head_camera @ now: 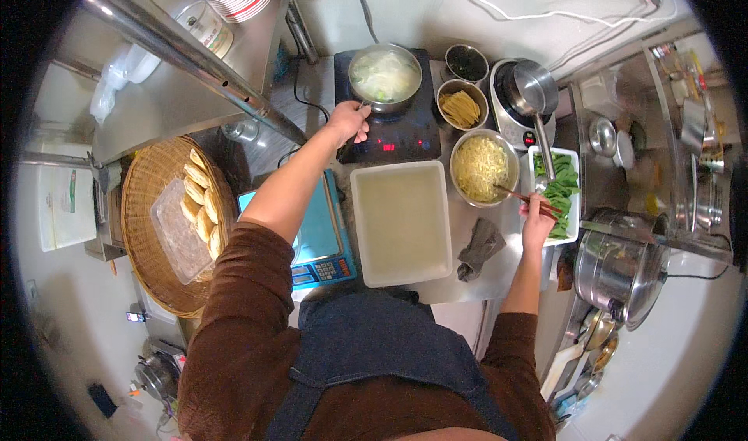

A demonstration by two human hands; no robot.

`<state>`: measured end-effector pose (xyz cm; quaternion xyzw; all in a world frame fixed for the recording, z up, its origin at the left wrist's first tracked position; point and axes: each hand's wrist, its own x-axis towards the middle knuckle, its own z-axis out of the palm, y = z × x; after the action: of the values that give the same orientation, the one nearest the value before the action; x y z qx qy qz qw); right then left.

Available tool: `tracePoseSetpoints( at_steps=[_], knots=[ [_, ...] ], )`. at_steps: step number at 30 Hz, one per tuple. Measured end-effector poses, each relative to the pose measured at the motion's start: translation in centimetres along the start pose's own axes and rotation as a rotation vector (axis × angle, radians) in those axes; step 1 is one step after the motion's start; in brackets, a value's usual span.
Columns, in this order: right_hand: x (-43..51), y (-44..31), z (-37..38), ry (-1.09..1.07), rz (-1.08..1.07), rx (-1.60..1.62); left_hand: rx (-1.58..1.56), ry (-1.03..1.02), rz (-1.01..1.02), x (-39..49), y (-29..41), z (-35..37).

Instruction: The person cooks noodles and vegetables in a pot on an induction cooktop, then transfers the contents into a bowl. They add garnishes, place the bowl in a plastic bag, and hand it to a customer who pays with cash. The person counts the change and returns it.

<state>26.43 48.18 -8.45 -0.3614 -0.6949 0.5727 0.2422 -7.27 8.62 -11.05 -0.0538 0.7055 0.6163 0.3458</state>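
Note:
My left hand (349, 124) is closed on the handle of a steel saucepan (385, 107), which stands on a black induction cooktop (387, 134) with pale, steaming liquid and some greens inside. In my right hand (535, 214) are brown chopsticks (517, 193), their tips in the bean sprouts (480, 166) of a steel bowl (454, 185). Just behind that bowl, a smaller steel container (481, 95) holds yellowish strips (460, 109), and a further container (466, 49) has dark contents. Leafy greens (558, 190) lie in a white tray (577, 172) beside my right hand.
A white tub (447, 230) of cloudy liquid stands before me, with a crumpled dark cloth (481, 248) to its right. A blue scale (327, 268) and a wicker basket (135, 207) of flatbreads are at left. Another saucepan (534, 87) sits on a white-based cooker (507, 126).

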Motion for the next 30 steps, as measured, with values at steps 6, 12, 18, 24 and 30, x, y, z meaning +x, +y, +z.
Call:
tracePoseSetpoints(
  at_steps=[6, 12, 18, 24, 30],
  knots=[
    [-0.2, -15.3, 1.0, 0.066, -0.288, -0.363, 0.063, 0.022, -0.032, 0.5, -0.1, 0.0],
    [1.3, -20.7, 12.8, -0.223, -0.418, 0.029, 0.345, 0.106, 0.006, 1.4, -0.4, -0.1],
    [2.3, -15.8, 27.9, -0.474, -0.288, 0.15, 0.467, 0.121, 0.03, 0.5, 0.8, 0.3],
    [5.4, -14.6, 30.3, -0.411, -0.402, -0.09, 0.49, 0.114, 0.021, 0.8, 0.7, -0.4],
    [6.6, -12.7, 34.5, -0.503, -0.312, 0.134, 0.49, 0.11, 0.046, 0.7, 0.5, -0.2]
  ],
)
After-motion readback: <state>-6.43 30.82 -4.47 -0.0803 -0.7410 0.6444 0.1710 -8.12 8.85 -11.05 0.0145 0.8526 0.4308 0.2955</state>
